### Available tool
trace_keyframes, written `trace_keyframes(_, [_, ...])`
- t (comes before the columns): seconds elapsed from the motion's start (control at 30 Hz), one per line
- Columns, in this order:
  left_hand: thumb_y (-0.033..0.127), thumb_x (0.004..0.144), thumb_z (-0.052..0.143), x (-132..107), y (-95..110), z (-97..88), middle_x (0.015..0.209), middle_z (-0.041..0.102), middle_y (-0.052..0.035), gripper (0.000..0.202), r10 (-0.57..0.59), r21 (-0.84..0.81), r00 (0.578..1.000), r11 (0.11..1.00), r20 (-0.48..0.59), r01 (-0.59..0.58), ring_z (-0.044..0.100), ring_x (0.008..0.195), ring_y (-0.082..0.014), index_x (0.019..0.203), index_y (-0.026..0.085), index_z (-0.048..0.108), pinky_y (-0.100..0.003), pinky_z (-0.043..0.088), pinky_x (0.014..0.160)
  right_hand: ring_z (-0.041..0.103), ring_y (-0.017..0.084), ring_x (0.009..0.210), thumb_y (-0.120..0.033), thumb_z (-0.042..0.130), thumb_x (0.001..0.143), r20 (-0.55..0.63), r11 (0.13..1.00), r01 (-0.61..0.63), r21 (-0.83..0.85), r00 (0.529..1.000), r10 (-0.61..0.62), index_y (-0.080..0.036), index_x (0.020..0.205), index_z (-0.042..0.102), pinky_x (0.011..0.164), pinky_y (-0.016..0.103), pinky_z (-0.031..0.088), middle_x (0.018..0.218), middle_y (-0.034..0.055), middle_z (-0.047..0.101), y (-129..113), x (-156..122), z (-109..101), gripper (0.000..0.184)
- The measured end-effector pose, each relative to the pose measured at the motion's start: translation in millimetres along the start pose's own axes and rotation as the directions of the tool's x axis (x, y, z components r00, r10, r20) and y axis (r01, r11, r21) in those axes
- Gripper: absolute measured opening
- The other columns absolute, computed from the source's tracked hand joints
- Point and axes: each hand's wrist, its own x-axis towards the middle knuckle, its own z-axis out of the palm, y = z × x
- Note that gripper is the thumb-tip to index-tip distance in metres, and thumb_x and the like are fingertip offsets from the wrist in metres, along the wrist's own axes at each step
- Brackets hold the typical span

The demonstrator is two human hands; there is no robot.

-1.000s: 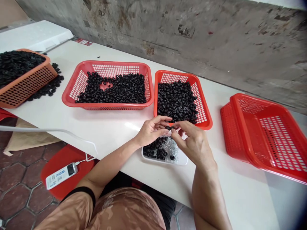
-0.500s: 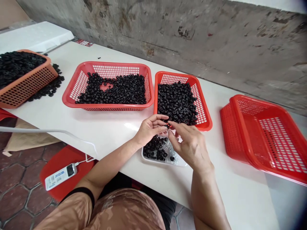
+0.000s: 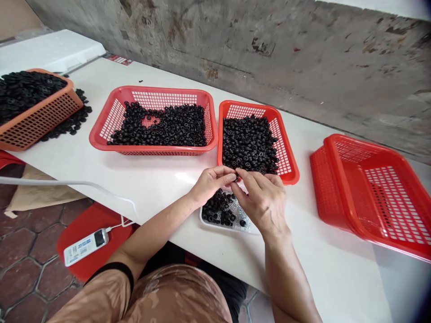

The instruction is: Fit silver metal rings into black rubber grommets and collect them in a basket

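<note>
My left hand (image 3: 213, 183) and my right hand (image 3: 261, 197) meet fingertip to fingertip over the front edge of a red basket. Pinched between them is a small black rubber ring-like part (image 3: 236, 179), mostly hidden by the fingers. Below my hands lies a shallow clear tray (image 3: 247, 228) with loose black parts (image 3: 218, 210) on its left side. Directly beyond, the red basket (image 3: 292, 172) holds a heap of similar small black parts (image 3: 249, 141).
A wider red basket (image 3: 97, 142) of black parts stands at the left. Farther left, an orange basket (image 3: 43, 121) is heaped with black pieces, some spilled beside it. Stacked red baskets (image 3: 336, 188) stand at the right. A power bank (image 3: 85, 246) with a white cable lies on a red stool.
My right hand has moved slightly left and its fingers have closed in against my left fingertips. The small black part is now more covered. The baskets have stayed in place.
</note>
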Motion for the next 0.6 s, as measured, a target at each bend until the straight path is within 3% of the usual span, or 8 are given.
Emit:
trace_keyframes(0.23, [0.046,0.073,0.085,-0.2,0.1,0.1,0.079,0.072,-0.0027,0.036,0.012,0.025,1.000,1.000,-0.017,-0.011,0.065,0.073,-0.0125,0.082,0.013,0.074,-0.024,0.049,0.069,0.073,0.019,0.089,-0.030,0.064,0.102,0.053,0.999,0.048,-0.014,0.997,-0.047,-0.015,0.125,0.065,0.081,0.036,0.040,0.110,0.0088,0.079,0.8,0.6,2.2,0.027])
trace_keyframes(0.6, [0.044,0.072,0.086,-0.7,1.0,0.5,0.076,0.071,-0.0022,0.034,-0.012,0.001,1.000,1.000,-0.007,0.012,0.066,0.076,-0.0140,0.080,0.014,0.074,-0.025,0.049,0.069,0.073,0.020,0.089,-0.032,0.061,0.103,0.083,0.999,0.026,0.018,0.996,-0.028,-0.018,0.120,0.067,0.088,0.038,0.037,0.108,0.0070,0.080,3.0,-1.3,7.4,0.023])
